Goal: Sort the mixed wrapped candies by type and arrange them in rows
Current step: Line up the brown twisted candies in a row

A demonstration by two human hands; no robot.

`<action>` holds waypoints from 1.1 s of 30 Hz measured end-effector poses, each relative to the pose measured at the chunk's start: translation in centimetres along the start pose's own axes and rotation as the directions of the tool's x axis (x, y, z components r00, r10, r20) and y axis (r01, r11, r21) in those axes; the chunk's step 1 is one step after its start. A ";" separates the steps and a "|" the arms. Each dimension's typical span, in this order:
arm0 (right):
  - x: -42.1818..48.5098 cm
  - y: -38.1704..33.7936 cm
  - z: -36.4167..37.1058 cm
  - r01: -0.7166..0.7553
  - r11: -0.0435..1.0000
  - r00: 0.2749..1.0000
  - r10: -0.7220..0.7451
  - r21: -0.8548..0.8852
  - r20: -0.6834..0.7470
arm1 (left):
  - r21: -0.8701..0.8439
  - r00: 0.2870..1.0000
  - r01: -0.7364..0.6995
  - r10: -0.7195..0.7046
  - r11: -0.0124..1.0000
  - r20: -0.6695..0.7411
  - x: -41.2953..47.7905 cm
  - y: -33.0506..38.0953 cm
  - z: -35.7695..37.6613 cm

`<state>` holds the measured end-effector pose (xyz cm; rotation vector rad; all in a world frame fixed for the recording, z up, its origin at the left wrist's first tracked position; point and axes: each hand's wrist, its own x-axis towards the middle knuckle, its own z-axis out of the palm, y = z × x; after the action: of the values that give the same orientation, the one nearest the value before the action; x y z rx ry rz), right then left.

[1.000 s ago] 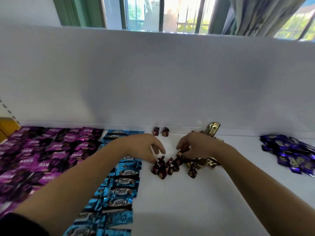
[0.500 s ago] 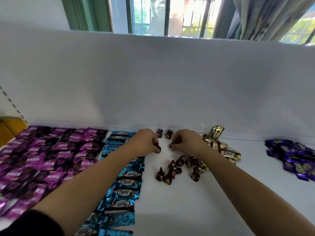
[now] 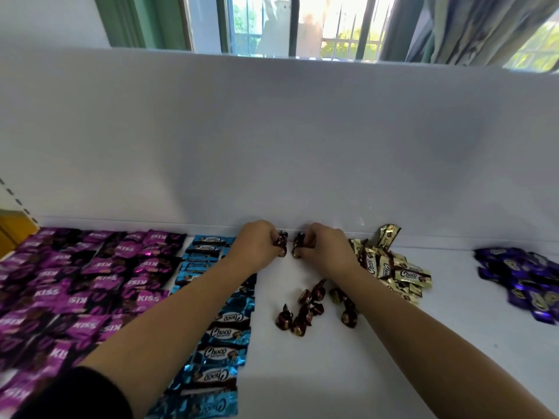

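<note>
Desk [image 3: 332,373] comes first, for it is the biggest thing we see. It is white and wide, and a tall white board [image 3: 272,146] stands along its far edge. Over the board we see a window [image 3: 302,25] with bars and a curtain [image 3: 469,25].

On the left side of the desk lie the purple KISS candies [image 3: 90,282], set flat in many rows. Just beside them, the blue Choco candies [image 3: 220,334] run in a line from the board down toward us. Far off on the right lies a heap of dark blue candies [image 3: 526,279]. The gold Choco candies [image 3: 399,270] lie in a messy heap near the board, just right of our right arm.

Both our arms reach over the desk, and a black sleeve [image 3: 75,394] shows on the left one. The left hand [image 3: 257,246] and the right hand [image 3: 326,249] are close together by the foot of the board.

Between our arms lies a loose heap of little red candies [image 3: 305,309] with twisted ends.

The left fingers are curled tight and pinch the left red candy [image 3: 281,241]. The right fingers are curled tight and pinch the right red candy [image 3: 298,241]. These two sit side by side, close to the board.
</note>
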<state>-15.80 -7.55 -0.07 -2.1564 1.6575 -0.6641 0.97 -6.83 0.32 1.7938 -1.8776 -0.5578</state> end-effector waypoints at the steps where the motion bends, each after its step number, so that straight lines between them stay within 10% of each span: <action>1: 0.0 -0.1 -0.1 0.008 1.000 1.000 -0.008 -0.001 0.003 | 0.003 1.000 -0.005 0.005 1.000 -0.004 0.0 -0.1 0.0; 11: -1.3 0.8 -4.8 0.012 1.000 0.986 -0.012 0.004 0.166 | 0.117 1.000 -0.026 0.024 0.993 0.018 -1.2 -0.3 -1.4; 18: -4.1 1.2 -5.6 0.204 0.972 0.841 -0.111 -0.120 0.530 | 0.139 0.737 -0.269 0.111 0.953 0.667 -6.4 1.9 -4.9; 33: -2.0 0.2 -1.9 0.016 0.994 0.982 0.004 -0.105 0.190 | 0.116 0.971 -0.106 0.077 0.988 0.225 -4.2 0.9 -2.1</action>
<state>-17.42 -5.63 1.14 -2.2212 1.6182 -0.3655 1.64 -2.47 2.27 1.7739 -2.1782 -0.6388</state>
